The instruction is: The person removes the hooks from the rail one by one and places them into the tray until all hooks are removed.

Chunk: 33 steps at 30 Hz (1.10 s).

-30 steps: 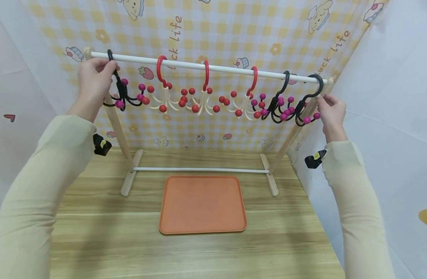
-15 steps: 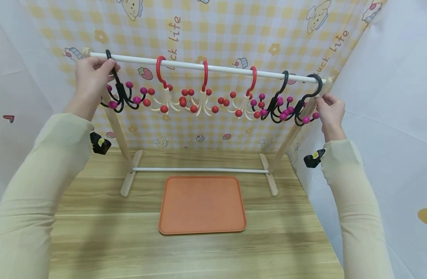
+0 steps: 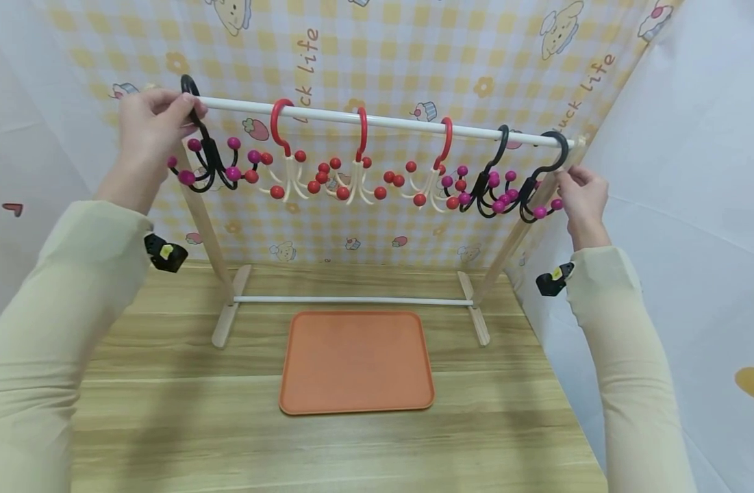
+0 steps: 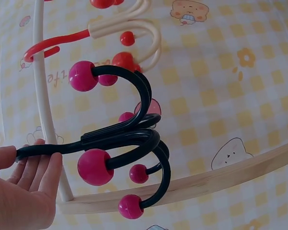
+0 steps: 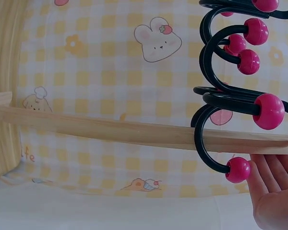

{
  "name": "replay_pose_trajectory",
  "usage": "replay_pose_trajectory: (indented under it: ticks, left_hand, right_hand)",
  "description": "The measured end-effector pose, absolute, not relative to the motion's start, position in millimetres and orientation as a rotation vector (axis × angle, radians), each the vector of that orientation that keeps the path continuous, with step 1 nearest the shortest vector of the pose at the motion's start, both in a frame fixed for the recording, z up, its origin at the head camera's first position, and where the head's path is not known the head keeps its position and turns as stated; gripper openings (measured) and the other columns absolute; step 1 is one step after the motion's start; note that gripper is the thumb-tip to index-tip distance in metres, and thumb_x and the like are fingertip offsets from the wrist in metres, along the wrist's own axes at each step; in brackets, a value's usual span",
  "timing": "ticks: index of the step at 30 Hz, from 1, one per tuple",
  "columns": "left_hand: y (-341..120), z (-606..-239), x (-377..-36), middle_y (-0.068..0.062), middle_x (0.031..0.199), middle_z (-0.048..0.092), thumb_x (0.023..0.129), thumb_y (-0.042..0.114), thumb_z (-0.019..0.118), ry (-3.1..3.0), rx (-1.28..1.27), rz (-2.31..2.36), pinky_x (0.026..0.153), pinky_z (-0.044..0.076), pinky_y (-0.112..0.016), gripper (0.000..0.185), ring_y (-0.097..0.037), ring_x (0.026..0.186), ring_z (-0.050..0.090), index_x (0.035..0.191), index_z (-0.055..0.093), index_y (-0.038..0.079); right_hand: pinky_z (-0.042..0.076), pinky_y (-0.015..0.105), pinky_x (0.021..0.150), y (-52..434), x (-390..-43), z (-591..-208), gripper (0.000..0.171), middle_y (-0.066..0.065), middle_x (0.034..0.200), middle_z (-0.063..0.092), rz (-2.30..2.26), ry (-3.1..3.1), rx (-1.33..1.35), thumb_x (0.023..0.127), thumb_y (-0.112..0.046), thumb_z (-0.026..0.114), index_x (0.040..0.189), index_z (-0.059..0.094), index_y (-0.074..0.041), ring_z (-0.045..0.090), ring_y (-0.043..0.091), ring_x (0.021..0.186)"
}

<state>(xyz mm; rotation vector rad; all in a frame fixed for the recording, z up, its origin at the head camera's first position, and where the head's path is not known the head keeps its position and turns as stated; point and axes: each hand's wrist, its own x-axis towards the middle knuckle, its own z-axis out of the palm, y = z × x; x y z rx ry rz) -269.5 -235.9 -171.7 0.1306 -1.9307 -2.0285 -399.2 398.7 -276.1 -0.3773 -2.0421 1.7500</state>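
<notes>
My left hand (image 3: 145, 130) pinches the hook of a black multi-arm hanger with magenta ball tips (image 3: 211, 161) at the left end of the white rod (image 3: 241, 105). That hook loops over the rod, and the left wrist view shows thumb and fingers on either side of its stem. My right hand (image 3: 583, 205) grips the rack's right wooden post (image 3: 512, 243) near the top, beside another black hanger (image 3: 527, 192). In the right wrist view only part of that hand (image 4: 24, 191) counterpart, the right fingers (image 5: 273, 172), shows against the post.
Red-hooked hangers with cream arms and red balls, such as this one (image 3: 290, 174), hang mid-rod. A further black hanger (image 3: 483, 188) hangs to their right. An orange tray (image 3: 357, 363) lies on the wooden table (image 3: 352, 452) before the rack's lower bar (image 3: 352, 300).
My left hand has shifted left and slightly up along the rod with the black hanger, which has turned a little. My right hand has stayed at the post.
</notes>
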Motion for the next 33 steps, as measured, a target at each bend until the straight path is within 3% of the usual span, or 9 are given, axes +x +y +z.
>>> replay_pose_trajectory:
  ticks: [4, 8, 11, 21, 33]
  left_hand:
    - [-236, -168, -266, -0.001, 0.09, 0.061, 0.081, 0.018, 0.062, -1.845, 0.113, -2.095, 0.068, 0.044, -0.011, 0.017, -0.014, 0.095, 0.055, 0.094, 0.066, 0.007]
    - [-236, -166, -260, -0.003, 0.088, 0.063, 0.079, 0.017, 0.064, -1.799, 0.075, -2.12, 0.069, 0.045, -0.013, 0.019, -0.015, 0.093, 0.056, 0.093, 0.067, 0.005]
    - [-236, -169, -254, -0.004, 0.091, 0.062, 0.079, 0.016, 0.064, -1.771, 0.047, -2.152, 0.07, 0.045, -0.014, 0.02, -0.015, 0.094, 0.056, 0.095, 0.066, 0.004]
    - [-237, -202, -236, -0.004, 0.09, 0.063, 0.08, 0.017, 0.063, -1.858, 0.011, -2.073, 0.073, 0.045, -0.013, 0.022, -0.014, 0.091, 0.057, 0.098, 0.065, 0.004]
    - [-227, -241, -225, 0.0, 0.093, 0.063, 0.084, 0.017, 0.058, -2.007, -0.093, -1.93, 0.077, 0.044, -0.014, 0.03, -0.012, 0.093, 0.057, 0.106, 0.058, -0.004]
  right_hand:
    - [0.045, 0.016, 0.074, 393, -392, -274, 0.038, -0.005, 0.106, 0.061, 1.754, -2.033, -0.376, 0.073, -0.033, 0.071, 0.107, 0.064, -0.02, 0.056, 0.009, 0.093]
    - [0.041, 0.023, 0.086, 368, -366, -254, 0.039, -0.002, 0.114, 0.058, 1.696, -2.102, -0.425, 0.078, -0.031, 0.066, 0.115, 0.059, -0.018, 0.053, 0.012, 0.099]
    - [0.043, 0.024, 0.084, 366, -364, -251, 0.038, -0.002, 0.112, 0.059, 1.721, -2.089, -0.429, 0.079, -0.026, 0.066, 0.115, 0.059, -0.018, 0.055, 0.012, 0.096]
    - [0.044, 0.018, 0.079, 405, -407, -281, 0.044, -0.006, 0.112, 0.058, 1.77, -2.045, -0.425, 0.072, -0.037, 0.07, 0.113, 0.061, -0.024, 0.054, 0.01, 0.099]
    - [0.046, 0.018, 0.076, 420, -419, -292, 0.047, -0.005, 0.11, 0.06, 1.783, -2.024, -0.316, 0.066, -0.039, 0.074, 0.11, 0.062, -0.024, 0.055, 0.011, 0.098]
